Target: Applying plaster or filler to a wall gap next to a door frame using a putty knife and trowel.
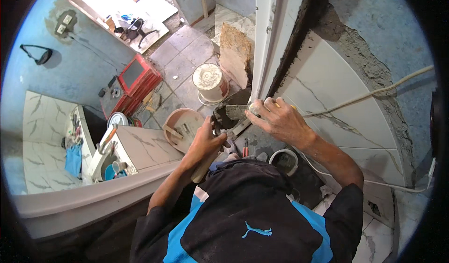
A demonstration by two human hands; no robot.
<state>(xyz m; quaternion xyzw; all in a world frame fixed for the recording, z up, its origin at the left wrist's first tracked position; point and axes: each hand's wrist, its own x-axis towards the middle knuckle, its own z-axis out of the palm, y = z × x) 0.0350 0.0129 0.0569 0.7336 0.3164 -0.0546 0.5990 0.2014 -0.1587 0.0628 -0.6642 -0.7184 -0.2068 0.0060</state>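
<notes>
My left hand (pixel 204 140) is closed around a trowel with a pale wooden handle (pixel 202 170). The dark trowel blade reaches up past my fingers, with grey mortar (pixel 224 119) on it. My right hand (pixel 280 122) grips a putty knife (pixel 237 111) with a yellow handle, most of which is hidden in my fingers. Its grey-smeared flat blade points left and lies over the trowel's blade; whether the two touch I cannot tell. Both hands are close together beside the lower part of a white door frame (pixel 269 43).
A white bucket (pixel 209 78) with a crusted top and a pink basin (pixel 189 120) stand on the tiled floor. Near my feet are a smaller bucket (pixel 285 164) and red-handled pliers (pixel 245 147). A cable (pixel 374 93) crosses the marbled wall tiles at right. A red cabinet (pixel 138 76) stands at left.
</notes>
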